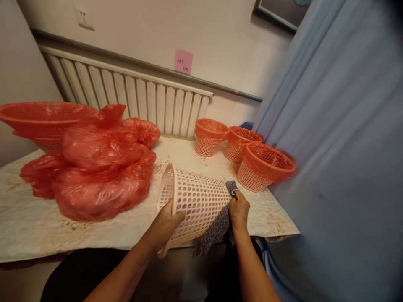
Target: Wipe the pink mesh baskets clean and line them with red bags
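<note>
A pale pink perforated basket lies tilted on its side over the table's front edge, its open mouth facing left. My left hand grips its rim, thumb outside and fingers inside the mouth. At the basket's base, on the right, my right hand is closed on a dark grey cloth. The cloth lies against the base and hangs down below the basket.
Red plastic bags and a wide red-lined basket fill the table's left. Three red-lined baskets, the nearest, stand at the back right. A blue curtain hangs at right; a radiator is behind.
</note>
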Action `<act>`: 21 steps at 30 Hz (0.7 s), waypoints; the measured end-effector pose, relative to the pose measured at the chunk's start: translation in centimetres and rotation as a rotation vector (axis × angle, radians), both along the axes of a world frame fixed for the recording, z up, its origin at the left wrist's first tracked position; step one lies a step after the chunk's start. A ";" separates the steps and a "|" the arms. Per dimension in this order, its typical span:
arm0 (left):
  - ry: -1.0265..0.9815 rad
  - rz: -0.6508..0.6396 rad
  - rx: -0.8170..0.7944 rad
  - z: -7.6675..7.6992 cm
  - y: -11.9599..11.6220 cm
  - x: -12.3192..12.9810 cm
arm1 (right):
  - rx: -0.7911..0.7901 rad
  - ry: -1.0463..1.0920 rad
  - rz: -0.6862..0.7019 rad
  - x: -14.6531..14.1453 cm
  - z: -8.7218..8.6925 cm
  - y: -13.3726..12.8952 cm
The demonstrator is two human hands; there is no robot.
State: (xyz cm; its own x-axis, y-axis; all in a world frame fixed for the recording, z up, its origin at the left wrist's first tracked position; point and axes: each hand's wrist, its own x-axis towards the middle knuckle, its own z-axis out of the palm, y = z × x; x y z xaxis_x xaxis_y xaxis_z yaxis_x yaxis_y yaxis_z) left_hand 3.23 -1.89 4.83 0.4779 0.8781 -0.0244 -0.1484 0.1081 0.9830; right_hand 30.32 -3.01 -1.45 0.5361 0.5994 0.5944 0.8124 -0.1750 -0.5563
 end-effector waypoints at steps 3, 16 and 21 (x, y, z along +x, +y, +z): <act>0.102 0.005 0.116 -1.0 1.1 -0.6 | 0.053 -0.007 0.026 -1.3 -0.3 0.0; 0.115 -0.083 0.217 -4.0 2.4 -1.6 | 0.283 -0.223 0.634 -17.5 2.7 -0.3; 0.100 -0.100 0.277 -5.7 2.3 -1.9 | 0.294 -0.272 0.664 -17.4 4.0 0.9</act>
